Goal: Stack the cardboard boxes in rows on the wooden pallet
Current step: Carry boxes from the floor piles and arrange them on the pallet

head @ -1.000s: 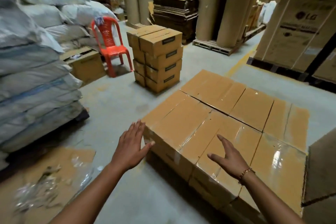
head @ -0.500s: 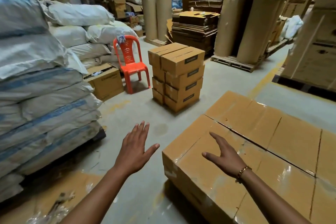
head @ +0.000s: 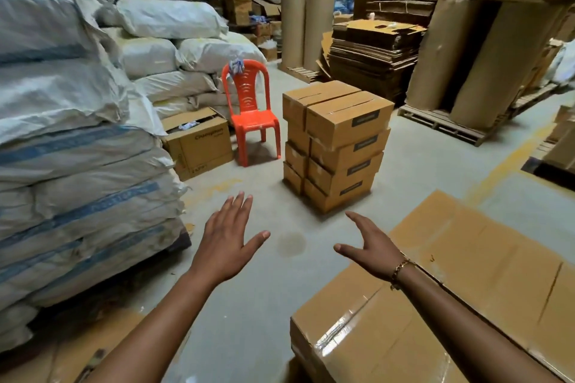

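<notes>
Cardboard boxes sit in two groups in the head view: a laid row of taped boxes [head: 466,289] fills the frame from four to five o'clock, while a separate stack of boxes [head: 337,146] stands on the concrete floor [head: 420,158] just above centre, towards one o'clock. The pallet under the laid row cannot be seen, since the boxes cover it. The left hand [head: 227,246] is spread wide and empty, palm down, hovering over bare floor at about seven o'clock from the stack. The right hand [head: 370,249] is also open and empty, fingers extended, held above the near edge of the laid row without clearly touching it. An orange plastic chair [head: 249,112] stands at eleven o'clock beside the stack, with piled white sacks [head: 77,149] filling the nine o'clock side. Judging by the empty hands reaching forward, the step in hand appears to be going for another box. The next move likely calls for stepping up to the stack, gripping its top box on two opposite sides, and lifting it level so the lower, slightly uneven tiers are not disturbed.
</notes>
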The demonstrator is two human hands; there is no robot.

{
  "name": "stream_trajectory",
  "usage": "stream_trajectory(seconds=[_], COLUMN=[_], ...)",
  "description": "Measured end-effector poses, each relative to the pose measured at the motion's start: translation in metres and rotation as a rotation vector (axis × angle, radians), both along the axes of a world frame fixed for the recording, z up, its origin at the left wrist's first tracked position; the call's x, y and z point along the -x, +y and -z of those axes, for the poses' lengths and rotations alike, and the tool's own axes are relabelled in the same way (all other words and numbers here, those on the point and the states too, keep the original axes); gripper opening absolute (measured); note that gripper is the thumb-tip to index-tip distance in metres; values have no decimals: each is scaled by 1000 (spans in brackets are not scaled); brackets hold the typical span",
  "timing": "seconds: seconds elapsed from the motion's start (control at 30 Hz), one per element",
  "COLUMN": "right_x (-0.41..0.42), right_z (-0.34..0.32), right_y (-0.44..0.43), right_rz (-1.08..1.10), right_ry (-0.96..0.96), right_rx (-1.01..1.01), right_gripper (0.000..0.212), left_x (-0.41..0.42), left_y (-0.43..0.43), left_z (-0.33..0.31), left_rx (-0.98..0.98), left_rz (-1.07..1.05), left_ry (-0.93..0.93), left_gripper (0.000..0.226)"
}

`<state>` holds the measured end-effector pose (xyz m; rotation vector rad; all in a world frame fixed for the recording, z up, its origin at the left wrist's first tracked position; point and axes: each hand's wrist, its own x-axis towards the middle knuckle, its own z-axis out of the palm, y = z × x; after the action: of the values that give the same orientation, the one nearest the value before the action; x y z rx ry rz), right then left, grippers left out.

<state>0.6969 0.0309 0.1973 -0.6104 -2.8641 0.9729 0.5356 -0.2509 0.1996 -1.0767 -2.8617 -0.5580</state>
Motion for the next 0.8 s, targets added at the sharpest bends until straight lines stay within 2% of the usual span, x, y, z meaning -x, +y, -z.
stream_trajectory(seconds=[0.27, 0.53, 0.8], right_x=[138, 281, 375], right_z=[10, 35, 48], right_y=[20, 19, 39], right_rz=[7, 109, 182], right_ry=[13, 11, -20], right_rx=[-19, 79, 121], right_gripper=[84, 84, 83], left_x=[136, 295, 416], left_y=[34, 48, 79], left_z=[14, 25, 33], left_rx=[-35, 3, 4], left_rz=[1, 82, 138], left_ry=[-31, -102, -117], left_gripper=[97, 98, 97])
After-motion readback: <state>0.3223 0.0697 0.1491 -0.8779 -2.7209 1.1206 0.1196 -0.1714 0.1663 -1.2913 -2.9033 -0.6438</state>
